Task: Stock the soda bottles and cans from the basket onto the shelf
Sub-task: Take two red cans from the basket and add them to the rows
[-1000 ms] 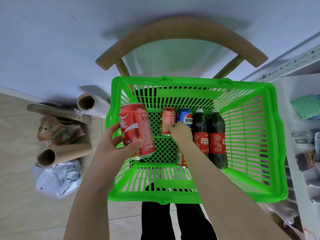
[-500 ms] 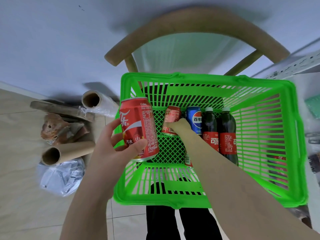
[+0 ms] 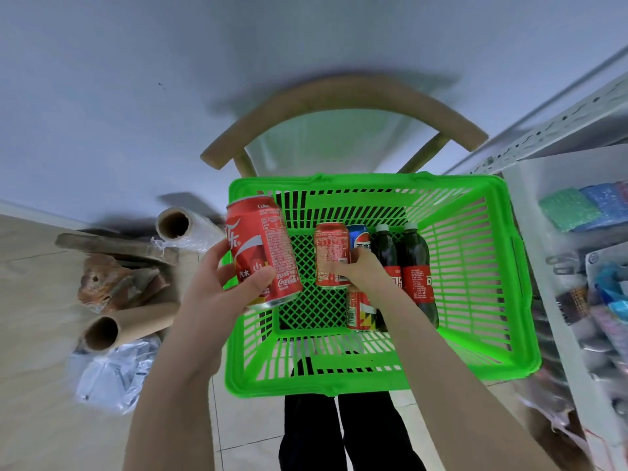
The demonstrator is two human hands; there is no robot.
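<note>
Red can [image 3: 263, 251], tilted over the basket [image 3: 373, 181] rim, clasped by the left hand [image 3: 217, 294]. Second can [image 3: 331, 256], inside beside the bottles [image 3: 413, 266], gripped by the right hand [image 3: 362, 275]. Advice: lift it straight up, clear of its neighbours, toward the shelf [image 3: 550, 137].

The floor [image 3: 40, 334] is pale wood. On it, by the wall, lie a cardboard tube [image 3: 129, 326], a roll of clear wrap [image 3: 183, 227], a flat board [image 3: 112, 244], a brown lump [image 3: 112, 283] and a crumpled bag [image 3: 115, 372] – all close together. A wooden chair [image 3: 339, 96] holds the green basket [image 3: 373, 180]. The white shelf [image 3: 560, 130] on the right holds a green pack [image 3: 567, 207] and a blue pack [image 3: 605, 200] – lower things are blurry.
</note>
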